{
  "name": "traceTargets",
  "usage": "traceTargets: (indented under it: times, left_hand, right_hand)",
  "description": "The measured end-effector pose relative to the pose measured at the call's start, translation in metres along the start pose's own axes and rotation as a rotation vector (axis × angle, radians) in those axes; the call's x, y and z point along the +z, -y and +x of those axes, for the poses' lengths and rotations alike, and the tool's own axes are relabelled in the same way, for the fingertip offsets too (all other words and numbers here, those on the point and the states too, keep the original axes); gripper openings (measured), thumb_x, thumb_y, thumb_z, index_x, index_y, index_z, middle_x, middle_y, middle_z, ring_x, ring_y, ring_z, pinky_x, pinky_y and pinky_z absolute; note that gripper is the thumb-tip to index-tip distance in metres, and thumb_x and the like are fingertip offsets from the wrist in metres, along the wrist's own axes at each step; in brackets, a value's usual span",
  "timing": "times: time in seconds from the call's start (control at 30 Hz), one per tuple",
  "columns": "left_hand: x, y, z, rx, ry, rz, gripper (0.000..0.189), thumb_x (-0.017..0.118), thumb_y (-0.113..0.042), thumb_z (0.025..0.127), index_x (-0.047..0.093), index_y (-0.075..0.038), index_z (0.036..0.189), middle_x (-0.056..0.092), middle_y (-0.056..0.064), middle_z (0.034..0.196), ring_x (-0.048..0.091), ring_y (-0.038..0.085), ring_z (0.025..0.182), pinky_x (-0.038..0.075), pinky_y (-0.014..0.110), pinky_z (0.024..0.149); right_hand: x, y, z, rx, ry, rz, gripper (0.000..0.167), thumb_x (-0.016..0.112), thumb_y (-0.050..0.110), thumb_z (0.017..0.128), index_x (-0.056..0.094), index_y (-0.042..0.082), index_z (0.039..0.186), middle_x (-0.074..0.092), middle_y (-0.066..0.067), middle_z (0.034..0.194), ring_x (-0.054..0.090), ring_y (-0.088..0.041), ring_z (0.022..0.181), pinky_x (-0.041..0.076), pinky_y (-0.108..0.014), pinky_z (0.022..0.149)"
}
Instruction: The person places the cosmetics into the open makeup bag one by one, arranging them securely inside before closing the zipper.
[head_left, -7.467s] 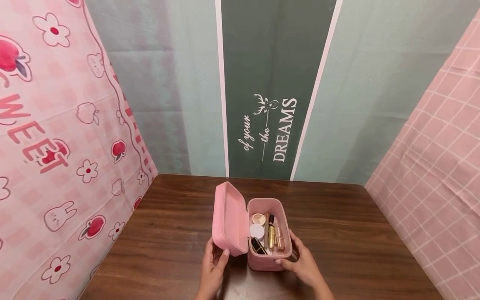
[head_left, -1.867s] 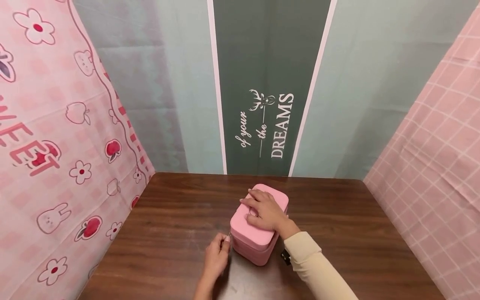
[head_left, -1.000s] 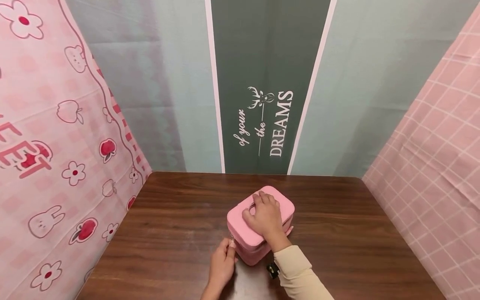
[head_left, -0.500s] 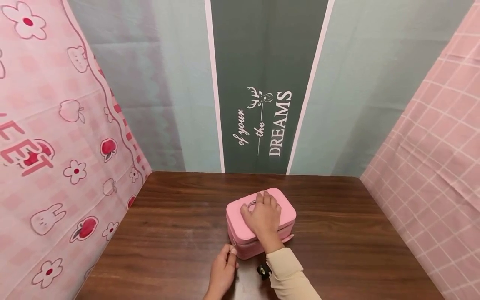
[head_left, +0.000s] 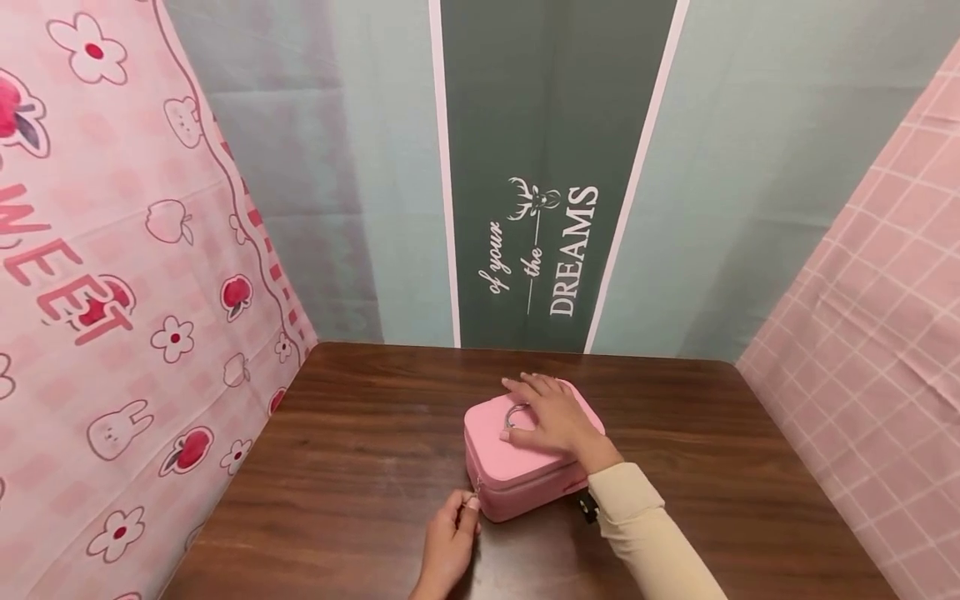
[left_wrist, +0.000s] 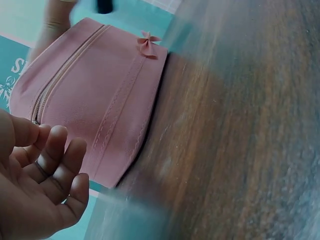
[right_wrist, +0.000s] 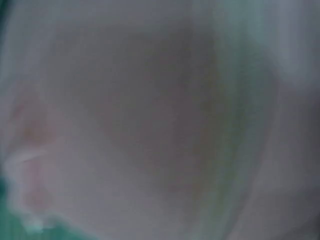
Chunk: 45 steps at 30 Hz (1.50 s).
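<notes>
A pink cosmetic case (head_left: 491,429) stands on the table with its lid down, so its contents are hidden. My left hand (head_left: 448,537) pinches the zipper pull (head_left: 477,492) at the case's near left corner. In the left wrist view, the thumb and index finger of that hand (left_wrist: 45,185) meet at the end of the zipper (left_wrist: 70,62), and the other fingers are loosely bent. Across the lid rests my right hand (head_left: 555,417), fingers spread, beside a round metal ring (head_left: 516,415). The right wrist view is blurred and dim.
The case sits on a dark brown wooden table (head_left: 360,450). Behind hangs a green cloth (head_left: 555,108) with white lettering. Pink patterned cloths stand at the left (head_left: 150,275) and right (head_left: 885,275). A small bow (left_wrist: 148,45) decorates the case's side.
The lid stood open earlier, showing cosmetics inside; it is now down. The case has turned, its long side now facing nearer me. My right hand's fingers have spread out on the lid.
</notes>
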<state>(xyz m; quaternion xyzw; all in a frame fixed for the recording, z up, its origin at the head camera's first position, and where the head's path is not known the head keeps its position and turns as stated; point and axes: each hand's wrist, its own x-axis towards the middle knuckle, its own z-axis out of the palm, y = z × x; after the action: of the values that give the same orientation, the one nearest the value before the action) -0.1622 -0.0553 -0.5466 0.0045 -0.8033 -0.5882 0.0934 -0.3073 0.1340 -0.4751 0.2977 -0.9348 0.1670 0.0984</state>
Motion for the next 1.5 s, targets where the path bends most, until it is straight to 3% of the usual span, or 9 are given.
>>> traceTargets:
  times: [0.2, 0.33, 0.43, 0.67, 0.93, 1.13, 1.3, 1.37, 1.5]
  left_hand:
    - [0.004, 0.002, 0.001, -0.02, -0.003, -0.007, 0.014, 0.055, -0.016, 0.094, 0.058, -0.008, 0.082, 0.052, -0.008, 0.062, 0.049, 0.005, 0.058, 0.039, 0.021, 0.057]
    - [0.006, 0.004, 0.002, -0.01, -0.009, 0.003, 0.014, 0.056, -0.015, 0.093, 0.059, -0.008, 0.082, 0.051, -0.009, 0.061, 0.049, 0.005, 0.058, 0.039, 0.021, 0.056]
    - [0.008, 0.004, 0.003, 0.009, -0.065, 0.015, 0.012, 0.057, -0.013, 0.092, 0.06, -0.009, 0.08, 0.049, -0.01, 0.059, 0.046, 0.004, 0.054, 0.037, 0.02, 0.052]
    - [0.016, -0.001, 0.006, 0.052, -0.269, 0.031, 0.018, 0.058, -0.003, 0.085, 0.055, -0.014, 0.07, 0.045, -0.012, 0.055, 0.045, 0.002, 0.05, 0.034, 0.02, 0.046]
    - [0.016, -0.004, 0.009, 0.038, -0.297, 0.06, 0.021, 0.058, -0.003, 0.084, 0.054, -0.016, 0.068, 0.044, -0.012, 0.051, 0.048, 0.002, 0.048, 0.036, 0.021, 0.047]
    - [0.015, 0.0, 0.011, 0.028, -0.282, 0.054, 0.016, 0.059, -0.002, 0.083, 0.057, -0.011, 0.069, 0.044, -0.011, 0.052, 0.046, 0.003, 0.048, 0.035, 0.022, 0.048]
    - [0.01, 0.005, 0.015, 0.029, -0.287, 0.057, 0.012, 0.06, -0.004, 0.084, 0.061, -0.008, 0.072, 0.045, -0.011, 0.054, 0.043, 0.003, 0.048, 0.034, 0.022, 0.048]
    - [0.008, 0.006, 0.016, 0.028, -0.286, 0.053, 0.011, 0.061, -0.005, 0.084, 0.062, -0.007, 0.073, 0.047, -0.011, 0.054, 0.044, 0.003, 0.049, 0.035, 0.022, 0.048]
    - [0.005, 0.008, 0.014, 0.02, -0.278, 0.039, 0.01, 0.06, -0.005, 0.086, 0.063, -0.006, 0.076, 0.048, -0.01, 0.055, 0.046, 0.003, 0.05, 0.036, 0.022, 0.049]
  right_hand:
    - [0.01, -0.014, -0.001, -0.092, -0.058, -0.02, 0.071, 0.054, 0.068, 0.076, 0.055, 0.022, 0.13, 0.05, -0.014, 0.131, 0.04, -0.034, 0.123, 0.023, -0.054, 0.1]
    - [0.01, -0.011, -0.001, -0.071, -0.089, -0.028, 0.071, 0.055, 0.068, 0.075, 0.057, 0.021, 0.129, 0.051, -0.013, 0.129, 0.041, -0.033, 0.122, 0.024, -0.052, 0.1]
    - [0.011, -0.005, -0.003, 0.007, -0.097, -0.061, 0.071, 0.055, 0.068, 0.075, 0.058, 0.021, 0.128, 0.053, -0.012, 0.127, 0.042, -0.032, 0.121, 0.025, -0.051, 0.1]
    - [0.016, 0.025, -0.007, 0.315, -0.157, -0.126, 0.079, 0.048, 0.074, 0.074, 0.058, 0.017, 0.127, 0.054, -0.014, 0.122, 0.042, -0.033, 0.119, 0.023, -0.057, 0.095]
    - [0.021, 0.038, -0.009, 0.469, -0.173, -0.162, 0.085, 0.042, 0.079, 0.073, 0.056, 0.015, 0.128, 0.052, -0.015, 0.122, 0.039, -0.032, 0.12, 0.018, -0.061, 0.093]
    - [0.021, 0.038, -0.009, 0.48, -0.169, -0.15, 0.084, 0.045, 0.078, 0.074, 0.055, 0.015, 0.129, 0.051, -0.016, 0.123, 0.038, -0.034, 0.12, 0.017, -0.062, 0.094]
    - [0.015, 0.038, -0.011, 0.483, -0.132, -0.063, 0.084, 0.051, 0.074, 0.073, 0.052, 0.012, 0.131, 0.048, -0.018, 0.128, 0.034, -0.036, 0.124, 0.013, -0.063, 0.095]
    - [0.008, 0.034, -0.015, 0.43, -0.09, -0.033, 0.083, 0.055, 0.07, 0.074, 0.051, 0.011, 0.132, 0.046, -0.02, 0.13, 0.033, -0.038, 0.125, 0.015, -0.064, 0.094]
    - [-0.009, 0.013, -0.023, 0.207, -0.021, -0.029, 0.076, 0.061, 0.062, 0.074, 0.052, 0.012, 0.131, 0.051, -0.019, 0.127, 0.042, -0.037, 0.118, 0.028, -0.059, 0.087]
